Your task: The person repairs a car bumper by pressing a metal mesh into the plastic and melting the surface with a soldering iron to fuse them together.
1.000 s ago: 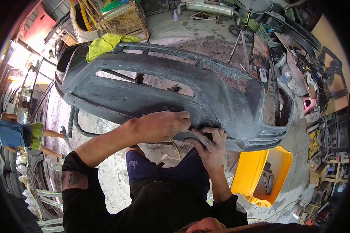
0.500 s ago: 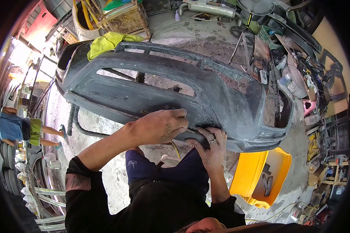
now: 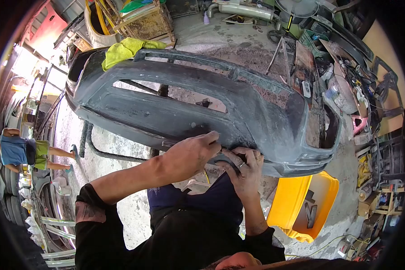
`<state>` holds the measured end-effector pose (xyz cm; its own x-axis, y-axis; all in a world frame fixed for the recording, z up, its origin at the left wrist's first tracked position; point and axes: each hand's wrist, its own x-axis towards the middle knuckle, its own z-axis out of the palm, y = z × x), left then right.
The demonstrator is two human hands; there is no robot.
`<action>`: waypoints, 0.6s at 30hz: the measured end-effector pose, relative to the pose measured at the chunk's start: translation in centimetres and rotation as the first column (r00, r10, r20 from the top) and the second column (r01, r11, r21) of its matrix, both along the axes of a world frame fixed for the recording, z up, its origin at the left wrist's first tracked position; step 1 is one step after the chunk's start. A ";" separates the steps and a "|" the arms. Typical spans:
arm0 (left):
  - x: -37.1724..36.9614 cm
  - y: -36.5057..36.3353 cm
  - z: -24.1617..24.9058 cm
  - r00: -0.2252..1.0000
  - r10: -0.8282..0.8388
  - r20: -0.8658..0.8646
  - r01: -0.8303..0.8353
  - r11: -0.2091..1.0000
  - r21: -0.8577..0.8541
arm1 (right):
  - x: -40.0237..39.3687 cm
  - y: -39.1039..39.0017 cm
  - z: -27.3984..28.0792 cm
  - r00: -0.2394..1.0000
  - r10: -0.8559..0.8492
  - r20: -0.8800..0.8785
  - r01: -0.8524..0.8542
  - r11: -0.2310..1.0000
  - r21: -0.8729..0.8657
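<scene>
A grey, sanded-looking car bumper point(image 3: 162, 110) lies across the view, its near lower edge toward me. My left hand point(image 3: 195, 155) is closed at that edge, fingertips pinched together. A thin, narrow strip-like tool point(image 3: 167, 144) shows beyond the hand's left side; its exact kind I cannot make out. Close beside it, my right hand point(image 3: 245, 168), with a ring on one finger, has its thumb and bent fingers gripping the bumper's edge. The spot between both hands' fingertips is partly hidden.
A yellow-green cloth point(image 3: 128, 51) drapes over the bumper's far left. Below right lies a yellow panel point(image 3: 292, 202) on the concrete floor. Another person point(image 3: 18, 150) stands at far left. A silver muffler point(image 3: 245, 11) and a fan point(image 3: 297, 5) are at the back.
My left hand has shifted slightly right and down along the bumper's edge, and the strip-like tool's end has moved lower. The fingers of my right hand have shifted slightly.
</scene>
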<state>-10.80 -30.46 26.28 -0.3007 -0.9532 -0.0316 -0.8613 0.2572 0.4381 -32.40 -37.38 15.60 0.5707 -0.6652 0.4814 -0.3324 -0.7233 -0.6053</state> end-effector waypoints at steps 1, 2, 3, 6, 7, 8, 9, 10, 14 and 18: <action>0.2 0.1 -0.4 1.000 0.003 0.001 -0.003 1.000 -0.001 | 0.0 0.0 -0.1 1.000 0.003 0.001 -0.003 1.000 -0.001; 0.5 0.2 -1.3 1.000 -0.011 -0.015 0.010 0.999 -0.049 | 0.0 0.0 -0.3 1.000 -0.007 0.018 0.007 1.000 0.008; 0.6 0.2 -1.4 0.999 -0.026 -0.031 0.023 0.995 -0.096 | 0.0 0.0 -0.5 0.999 -0.018 0.034 0.018 1.000 0.018; 1.2 0.3 -0.3 0.991 -0.064 0.119 0.079 0.990 -0.120 | 0.0 0.0 -0.7 0.999 -0.039 0.028 0.038 0.999 0.018; 1.2 0.3 -0.2 0.991 -0.066 0.119 0.080 0.990 -0.119 | -0.1 0.0 -0.7 0.999 -0.040 0.027 0.039 0.999 0.019; 1.2 0.2 -0.1 0.988 -0.085 0.132 0.099 0.990 -0.099 | -0.1 0.1 -0.6 0.999 -0.043 0.025 0.042 0.999 0.018; 1.2 0.2 0.0 0.984 -0.104 0.145 0.116 0.990 -0.078 | 0.0 0.1 -0.6 0.999 -0.044 0.024 0.044 0.999 0.017; 1.2 0.2 0.2 0.984 -0.103 0.148 0.115 0.990 -0.077 | 0.0 0.1 -0.6 0.999 -0.043 0.027 0.042 0.999 0.018; 0.5 -0.1 0.7 0.971 -0.154 0.184 0.157 0.988 -0.001 | 0.0 0.1 0.0 0.999 -0.035 0.030 0.034 0.999 0.036; -0.5 0.1 1.2 0.987 -0.072 0.143 0.062 0.995 0.074 | 0.0 0.0 0.5 1.000 -0.006 0.030 0.005 1.000 0.029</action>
